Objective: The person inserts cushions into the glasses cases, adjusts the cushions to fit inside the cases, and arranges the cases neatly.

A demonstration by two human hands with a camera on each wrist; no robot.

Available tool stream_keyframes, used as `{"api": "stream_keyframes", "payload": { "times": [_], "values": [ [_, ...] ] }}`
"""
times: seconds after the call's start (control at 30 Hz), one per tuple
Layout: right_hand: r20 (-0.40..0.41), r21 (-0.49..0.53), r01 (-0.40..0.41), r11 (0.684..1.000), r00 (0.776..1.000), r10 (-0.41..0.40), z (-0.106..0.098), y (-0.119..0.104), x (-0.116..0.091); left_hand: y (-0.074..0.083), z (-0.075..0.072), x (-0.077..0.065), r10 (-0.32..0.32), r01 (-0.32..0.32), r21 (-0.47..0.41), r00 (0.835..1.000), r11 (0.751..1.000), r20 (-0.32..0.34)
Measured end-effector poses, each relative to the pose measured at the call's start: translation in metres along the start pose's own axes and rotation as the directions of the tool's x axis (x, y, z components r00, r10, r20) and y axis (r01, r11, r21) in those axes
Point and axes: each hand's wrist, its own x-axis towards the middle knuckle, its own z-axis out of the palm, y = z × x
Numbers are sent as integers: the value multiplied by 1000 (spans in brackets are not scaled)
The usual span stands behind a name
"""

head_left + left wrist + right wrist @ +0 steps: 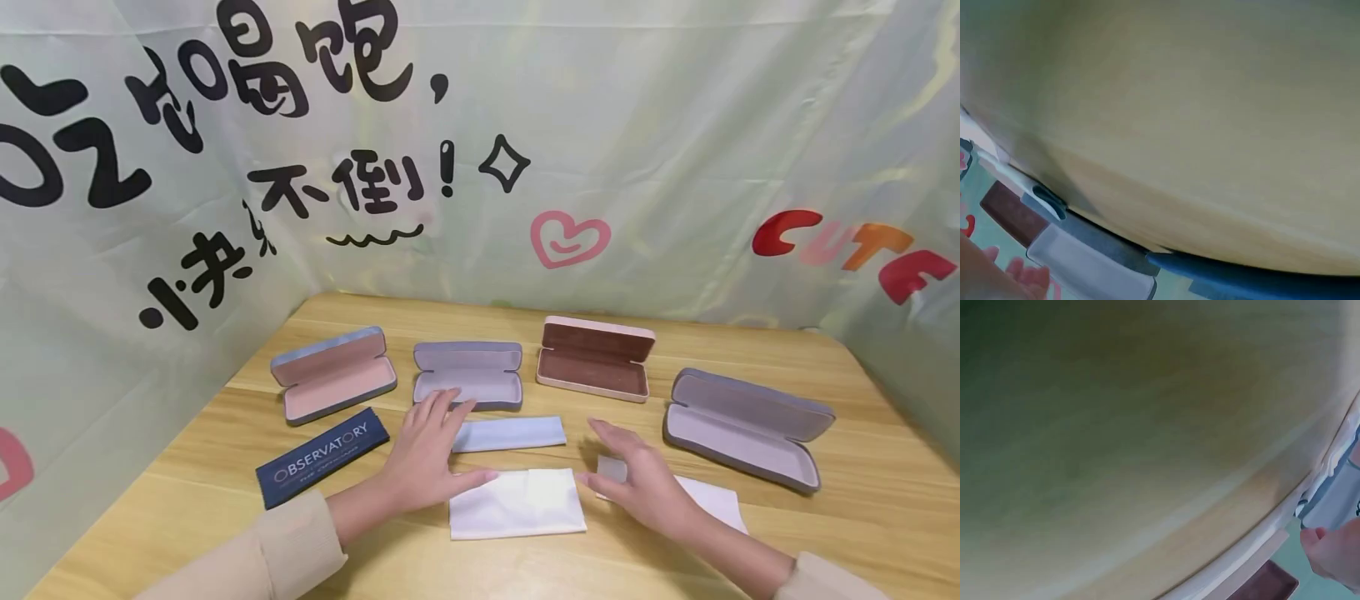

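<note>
My left hand hovers with fingers spread at the left ends of a folded light blue cloth and a folded white cloth. Its thumb reaches over the white cloth's upper left corner; whether it touches cannot be told. Over a second whitish cloth is my right hand, fingers loosely extended and pointing left, partly hiding that cloth. Neither hand holds anything. In the left wrist view the left hand shows at the bottom left; in the right wrist view the right hand is at the lower right edge.
Across the back stand opened glasses cases: blue with pink lining, lavender, pink with brown lining, and grey-purple at right. A dark blue lettered cloth lies at left. Printed curtains border the wooden table.
</note>
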Motion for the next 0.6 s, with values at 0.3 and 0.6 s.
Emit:
{"api": "stream_keyframes", "payload": {
  "times": [0.3, 0.6],
  "values": [
    [109, 144, -48, 988, 994, 32, 14, -6, 5, 0, 1, -14, 20, 3, -250, 996, 968, 88],
    [198, 209, -42, 977, 980, 0, 22, -8, 14, -3, 6, -20, -51, 143, -436, 975, 888, 216]
  ]
}}
